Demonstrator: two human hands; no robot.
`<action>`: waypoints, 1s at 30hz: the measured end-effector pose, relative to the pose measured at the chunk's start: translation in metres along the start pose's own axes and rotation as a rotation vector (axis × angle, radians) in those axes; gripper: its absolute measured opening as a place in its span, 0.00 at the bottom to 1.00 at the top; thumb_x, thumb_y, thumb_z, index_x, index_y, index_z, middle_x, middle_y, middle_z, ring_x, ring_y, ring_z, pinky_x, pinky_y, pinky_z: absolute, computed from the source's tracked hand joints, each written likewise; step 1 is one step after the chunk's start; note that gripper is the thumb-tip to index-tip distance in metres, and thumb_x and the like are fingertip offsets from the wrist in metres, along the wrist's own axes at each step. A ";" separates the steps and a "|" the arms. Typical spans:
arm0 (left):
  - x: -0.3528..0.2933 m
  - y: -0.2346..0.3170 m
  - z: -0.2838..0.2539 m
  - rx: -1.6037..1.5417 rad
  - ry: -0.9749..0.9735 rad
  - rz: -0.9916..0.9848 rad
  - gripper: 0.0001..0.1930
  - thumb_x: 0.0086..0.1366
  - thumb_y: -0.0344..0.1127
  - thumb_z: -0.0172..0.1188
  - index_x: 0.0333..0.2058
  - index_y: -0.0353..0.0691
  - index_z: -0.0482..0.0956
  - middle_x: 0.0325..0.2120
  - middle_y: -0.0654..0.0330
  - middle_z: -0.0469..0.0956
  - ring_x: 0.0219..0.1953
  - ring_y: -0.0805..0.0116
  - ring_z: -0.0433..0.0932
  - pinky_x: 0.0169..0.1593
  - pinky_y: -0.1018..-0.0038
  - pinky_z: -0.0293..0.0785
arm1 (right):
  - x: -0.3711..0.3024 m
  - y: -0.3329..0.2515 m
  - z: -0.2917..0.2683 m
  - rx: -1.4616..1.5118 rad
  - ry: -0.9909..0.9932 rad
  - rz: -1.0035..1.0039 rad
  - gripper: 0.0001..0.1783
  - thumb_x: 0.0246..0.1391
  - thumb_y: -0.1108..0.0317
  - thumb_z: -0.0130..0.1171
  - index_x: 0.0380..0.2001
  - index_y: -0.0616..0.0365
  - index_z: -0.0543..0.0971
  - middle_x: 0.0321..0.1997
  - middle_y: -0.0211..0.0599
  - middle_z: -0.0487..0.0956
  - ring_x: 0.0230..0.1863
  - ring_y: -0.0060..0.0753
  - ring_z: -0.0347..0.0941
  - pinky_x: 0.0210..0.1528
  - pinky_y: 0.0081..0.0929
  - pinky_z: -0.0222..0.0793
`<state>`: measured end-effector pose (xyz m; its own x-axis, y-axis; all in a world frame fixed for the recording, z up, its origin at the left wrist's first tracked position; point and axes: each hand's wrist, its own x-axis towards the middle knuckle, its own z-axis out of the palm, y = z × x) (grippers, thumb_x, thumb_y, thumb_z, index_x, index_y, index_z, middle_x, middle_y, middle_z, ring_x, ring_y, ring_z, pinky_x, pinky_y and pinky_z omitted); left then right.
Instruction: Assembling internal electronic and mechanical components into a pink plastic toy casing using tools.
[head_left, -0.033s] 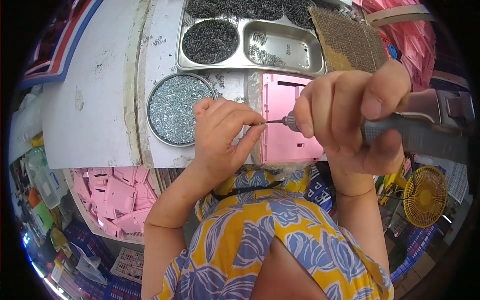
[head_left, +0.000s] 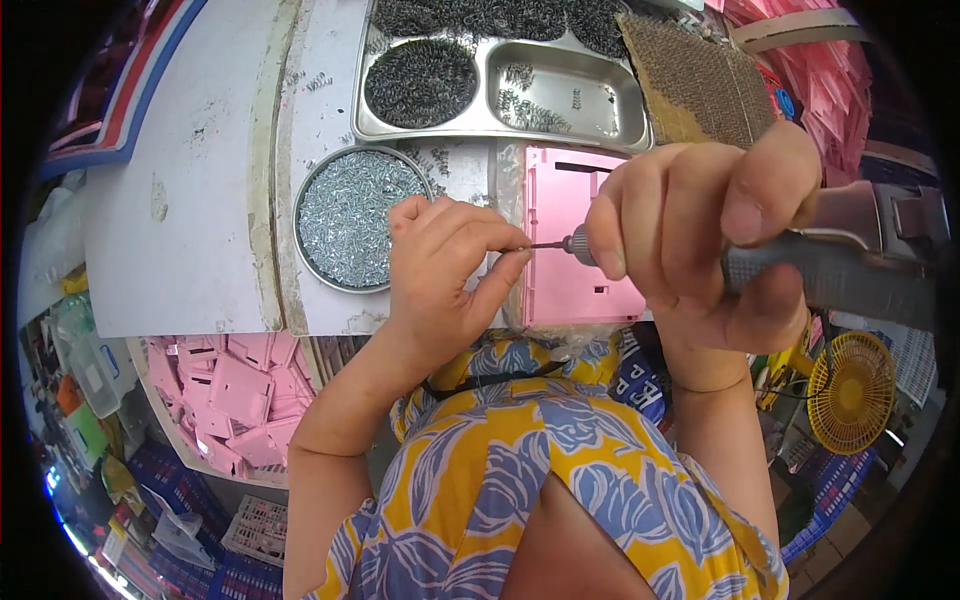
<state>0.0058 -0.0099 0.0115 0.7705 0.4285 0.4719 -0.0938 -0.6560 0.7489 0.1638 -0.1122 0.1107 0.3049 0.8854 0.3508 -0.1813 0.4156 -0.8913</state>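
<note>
My right hand grips a grey electric screwdriver, held sideways over a pink plastic panel. Its thin bit points left and meets the fingertips of my left hand. There, thumb and forefinger are pinched together at the bit's tip; whatever lies between them is too small to make out. The pink panel rests on the table under both hands, with slots cut in it. Beside my left hand stands a round metal bowl full of small silvery screws.
Behind the panel is a steel compartment tray with many small dark springs. A piece of brown cardboard lies at its right. Below the table's left part sits a bin of pink panels. A yellow fan stands at lower right.
</note>
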 end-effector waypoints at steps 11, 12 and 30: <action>-0.003 0.002 -0.003 0.012 0.024 0.026 0.10 0.52 0.29 0.70 0.32 0.47 0.80 0.27 0.67 0.79 0.31 0.67 0.75 0.42 0.67 0.57 | 0.001 0.003 0.008 0.004 -0.029 0.032 0.17 0.65 0.48 0.59 0.44 0.45 0.69 0.18 0.19 0.68 0.18 0.17 0.65 0.30 0.25 0.71; -0.003 0.002 -0.004 0.021 0.017 0.028 0.09 0.52 0.29 0.70 0.31 0.47 0.80 0.27 0.67 0.78 0.31 0.67 0.74 0.42 0.67 0.57 | 0.001 0.004 0.008 0.015 -0.036 0.034 0.17 0.65 0.48 0.59 0.44 0.45 0.69 0.18 0.18 0.68 0.18 0.17 0.65 0.30 0.25 0.70; -0.021 -0.007 -0.024 -0.324 -0.107 -0.378 0.08 0.54 0.31 0.71 0.27 0.39 0.80 0.24 0.62 0.77 0.28 0.63 0.73 0.33 0.70 0.66 | -0.007 0.057 -0.023 -0.478 -0.129 0.049 0.14 0.60 0.67 0.63 0.36 0.55 0.66 0.17 0.29 0.66 0.16 0.22 0.59 0.23 0.27 0.61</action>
<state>-0.0251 0.0007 0.0080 0.8473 0.5211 0.1027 0.0260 -0.2337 0.9720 0.1726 -0.0993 0.0508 0.1828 0.9325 0.3114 0.2656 0.2581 -0.9289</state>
